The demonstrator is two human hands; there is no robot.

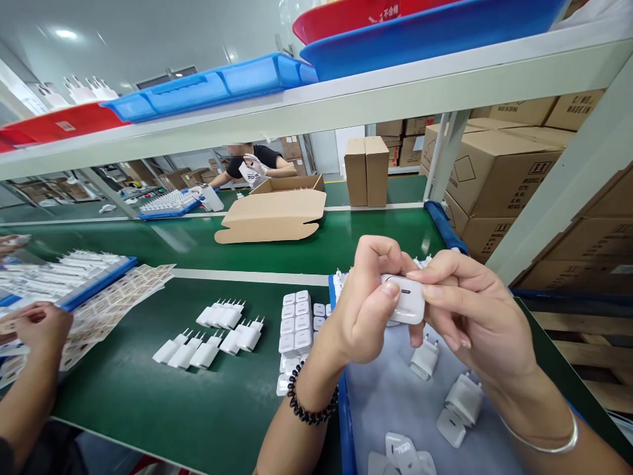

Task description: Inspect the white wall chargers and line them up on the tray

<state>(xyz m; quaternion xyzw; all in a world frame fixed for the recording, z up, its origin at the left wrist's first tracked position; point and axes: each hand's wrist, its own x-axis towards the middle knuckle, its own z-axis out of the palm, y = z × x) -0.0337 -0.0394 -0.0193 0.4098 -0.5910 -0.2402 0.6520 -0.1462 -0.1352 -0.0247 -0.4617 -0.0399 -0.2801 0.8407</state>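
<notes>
Both of my hands hold one white charger plug [406,300] above a blue tray [345,422]. My left hand [364,303], with a black bead bracelet on the wrist, pinches its left side with thumb and fingers. My right hand [469,310], wearing a thin silver bangle, grips its right side. The charger's port face points toward me. Several loose white chargers [462,399] lie in the tray below my hands.
Rows of white chargers [222,330] and upright ones [295,320] lie on the green conveyor [198,396]. A co-worker's hand [42,326] rests by label sheets [119,290] at left. Another person [254,165] works beyond a flat cardboard piece [271,214]. Cartons [499,171] stack right; a shelf beam [346,99] runs overhead.
</notes>
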